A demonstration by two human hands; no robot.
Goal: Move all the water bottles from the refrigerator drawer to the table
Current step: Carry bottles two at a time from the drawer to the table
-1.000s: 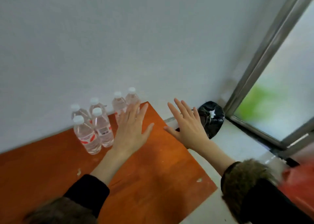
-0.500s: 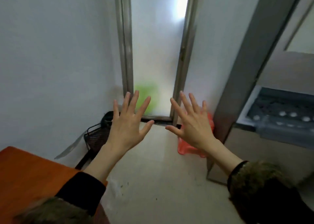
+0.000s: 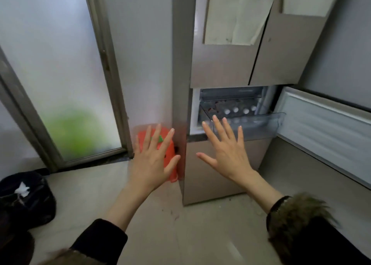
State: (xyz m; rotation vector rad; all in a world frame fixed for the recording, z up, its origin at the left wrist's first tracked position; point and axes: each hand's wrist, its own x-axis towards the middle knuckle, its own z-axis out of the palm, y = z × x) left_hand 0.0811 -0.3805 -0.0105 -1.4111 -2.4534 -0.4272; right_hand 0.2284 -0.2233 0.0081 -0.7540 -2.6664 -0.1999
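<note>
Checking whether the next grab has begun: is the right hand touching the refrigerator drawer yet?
Cannot tell. In the head view the right hand, fingers spread and empty, overlaps the clear refrigerator drawer front, but one view shows neither contact nor a gap.

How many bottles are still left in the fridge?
Done: none can be counted, the table is out of view. In hand: nothing, the left hand and right hand are spread open. Left: at least four white bottle caps show in the open refrigerator drawer.
</note>
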